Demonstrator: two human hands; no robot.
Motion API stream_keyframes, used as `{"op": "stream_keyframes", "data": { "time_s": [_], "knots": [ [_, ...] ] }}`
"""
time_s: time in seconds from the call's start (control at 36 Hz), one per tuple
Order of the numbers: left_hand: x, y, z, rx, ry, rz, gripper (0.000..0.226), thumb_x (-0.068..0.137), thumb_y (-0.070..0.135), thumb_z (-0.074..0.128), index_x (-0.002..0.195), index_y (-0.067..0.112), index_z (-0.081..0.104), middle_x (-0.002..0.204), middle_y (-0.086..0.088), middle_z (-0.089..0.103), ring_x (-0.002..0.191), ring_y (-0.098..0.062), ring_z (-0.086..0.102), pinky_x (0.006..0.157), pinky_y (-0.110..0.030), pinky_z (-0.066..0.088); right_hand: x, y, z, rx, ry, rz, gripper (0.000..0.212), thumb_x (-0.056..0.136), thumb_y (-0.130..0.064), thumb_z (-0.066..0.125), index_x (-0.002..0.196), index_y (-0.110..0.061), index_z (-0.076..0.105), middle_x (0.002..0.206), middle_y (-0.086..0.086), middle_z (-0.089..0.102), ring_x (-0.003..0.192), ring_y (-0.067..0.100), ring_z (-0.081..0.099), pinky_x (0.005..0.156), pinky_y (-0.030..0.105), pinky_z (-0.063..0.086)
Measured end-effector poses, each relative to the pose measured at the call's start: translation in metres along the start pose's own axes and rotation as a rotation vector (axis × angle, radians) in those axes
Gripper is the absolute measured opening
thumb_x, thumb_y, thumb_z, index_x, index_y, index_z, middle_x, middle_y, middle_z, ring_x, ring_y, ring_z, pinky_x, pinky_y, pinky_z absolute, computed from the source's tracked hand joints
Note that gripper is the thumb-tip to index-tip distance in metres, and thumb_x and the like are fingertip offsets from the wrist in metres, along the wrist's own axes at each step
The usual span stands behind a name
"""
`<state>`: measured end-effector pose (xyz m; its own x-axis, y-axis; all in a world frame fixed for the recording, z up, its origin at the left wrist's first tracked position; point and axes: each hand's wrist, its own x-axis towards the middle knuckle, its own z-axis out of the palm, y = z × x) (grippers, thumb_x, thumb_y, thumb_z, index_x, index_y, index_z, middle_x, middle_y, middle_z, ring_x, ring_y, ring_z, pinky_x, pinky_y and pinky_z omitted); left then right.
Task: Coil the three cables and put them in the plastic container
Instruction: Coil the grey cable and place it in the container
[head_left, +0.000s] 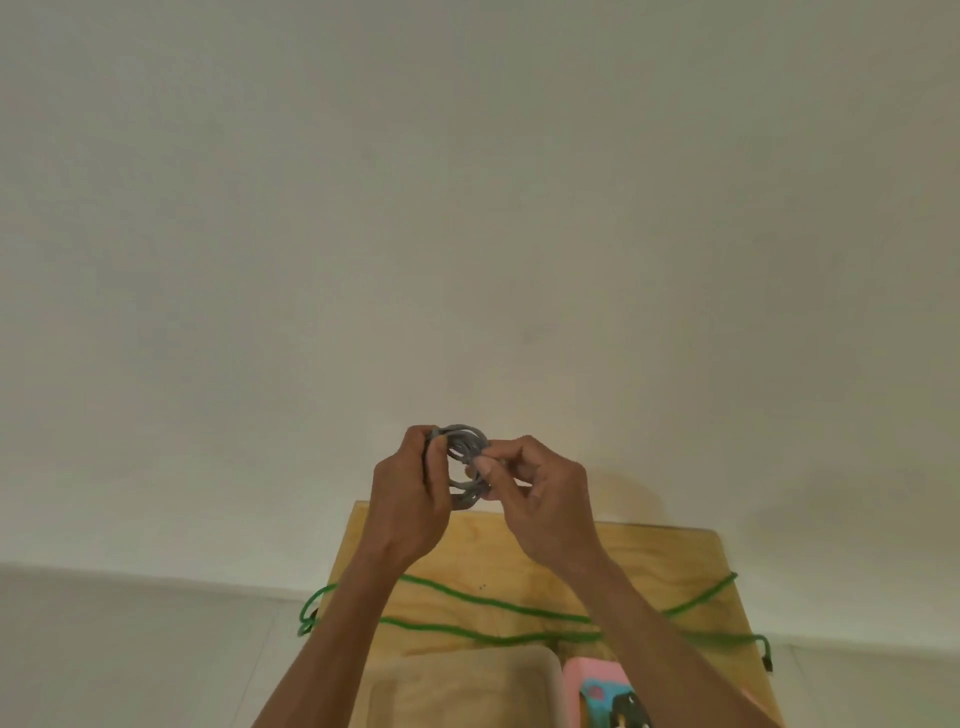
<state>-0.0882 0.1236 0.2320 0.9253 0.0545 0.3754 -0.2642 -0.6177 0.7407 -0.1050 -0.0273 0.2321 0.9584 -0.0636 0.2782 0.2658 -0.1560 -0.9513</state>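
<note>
I hold a grey cable, wound into a small coil, up in front of the wall above the table's far edge. My left hand grips the coil's left side. My right hand pinches the coil's right side between thumb and fingers. A green cable lies stretched across the wooden table in two long runs, its ends hanging off both sides. The clear plastic container stands at the near edge, below my arms; its inside is partly cut off by the frame. No third cable shows.
A pink box with a blue and black picture stands right of the container. A plain pale wall fills most of the view behind the table. Light floor shows on both sides of the table.
</note>
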Motion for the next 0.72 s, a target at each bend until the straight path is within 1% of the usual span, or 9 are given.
{"op": "stream_keyframes", "data": {
  "time_s": [0.06,0.11,0.19,0.25,0.31,0.36,0.47,0.61,0.72],
  "knots": [
    [-0.006,-0.009,-0.002,-0.035,-0.014,-0.016,0.025,0.105,0.021,0.040,0.108,0.009,0.062,0.070,0.011,0.060,0.065,-0.010,0.058,0.055,-0.015,0.040,-0.005,0.002,0.006,0.068,0.021,0.045,0.006,0.093,-0.007,0.067,0.091,-0.003,0.070,0.082,0.005,0.076,0.079,0.021,0.075,0.069,0.043,0.063],
    [-0.010,-0.016,-0.005,-0.071,-0.042,-0.030,0.023,0.105,0.020,0.041,0.111,0.014,0.062,0.077,0.009,0.064,0.070,-0.010,0.061,0.060,-0.019,0.046,-0.012,0.005,0.014,0.120,0.060,0.087,0.006,0.093,-0.006,0.066,0.090,-0.004,0.070,0.081,0.007,0.075,0.079,0.023,0.075,0.068,0.045,0.063],
    [-0.016,-0.028,-0.011,-0.110,-0.074,-0.047,0.021,0.104,0.017,0.043,0.117,0.019,0.059,0.083,0.007,0.067,0.070,-0.012,0.063,0.062,-0.022,0.049,-0.023,0.012,0.029,0.149,0.123,0.148,0.007,0.093,-0.006,0.067,0.090,-0.009,0.072,0.081,0.007,0.075,0.077,0.023,0.074,0.064,0.047,0.063],
    [-0.021,-0.037,-0.015,-0.094,-0.106,-0.038,0.021,0.104,0.017,0.043,0.115,0.016,0.060,0.082,0.011,0.065,0.071,-0.008,0.061,0.061,-0.017,0.046,-0.029,0.017,0.040,0.128,0.163,0.158,0.008,0.092,-0.007,0.068,0.091,-0.013,0.073,0.081,0.006,0.076,0.076,0.023,0.075,0.063,0.046,0.063],
    [-0.025,-0.047,-0.018,-0.079,-0.126,-0.046,0.021,0.104,0.017,0.042,0.112,0.012,0.061,0.078,0.012,0.062,0.069,-0.005,0.059,0.060,-0.013,0.041,-0.034,0.020,0.050,0.079,0.186,0.123,0.013,0.091,-0.008,0.069,0.095,-0.020,0.072,0.082,0.005,0.076,0.075,0.020,0.076,0.064,0.041,0.064],
    [-0.027,-0.054,-0.021,-0.073,-0.138,-0.056,0.021,0.105,0.018,0.042,0.110,0.011,0.061,0.074,0.012,0.060,0.066,-0.006,0.057,0.058,-0.013,0.040,-0.034,0.020,0.057,0.042,0.183,0.126,0.017,0.090,-0.010,0.070,0.100,-0.023,0.070,0.083,0.004,0.076,0.072,0.019,0.075,0.062,0.037,0.063],
    [-0.032,-0.065,-0.025,-0.086,-0.160,-0.065,0.020,0.104,0.018,0.042,0.109,0.012,0.061,0.076,0.012,0.061,0.067,-0.007,0.058,0.059,-0.018,0.043,-0.029,0.016,0.061,0.116,0.146,0.309,0.017,0.088,-0.016,0.074,0.103,-0.016,0.066,0.085,0.010,0.075,0.068,0.028,0.074,0.060,0.044,0.063],
    [-0.037,-0.069,-0.025,-0.094,-0.152,-0.053,0.018,0.104,0.015,0.044,0.107,0.010,0.061,0.075,0.012,0.060,0.067,0.002,0.058,0.058,-0.008,0.038,-0.038,0.014,0.063,0.180,0.034,0.434,0.019,0.093,-0.012,0.069,0.103,-0.007,0.054,0.087,0.013,0.077,0.079,0.030,0.075,0.068,0.051,0.063],
    [-0.045,-0.066,-0.023,-0.108,-0.148,-0.040,0.017,0.103,0.016,0.044,0.108,0.010,0.060,0.080,0.004,0.064,0.066,-0.002,0.058,0.059,-0.010,0.040,-0.048,0.015,0.060,0.101,0.022,0.448,0.013,0.092,-0.005,0.066,0.098,-0.008,0.054,0.088,0.010,0.076,0.081,0.028,0.075,0.071,0.051,0.063]
  ]
}}
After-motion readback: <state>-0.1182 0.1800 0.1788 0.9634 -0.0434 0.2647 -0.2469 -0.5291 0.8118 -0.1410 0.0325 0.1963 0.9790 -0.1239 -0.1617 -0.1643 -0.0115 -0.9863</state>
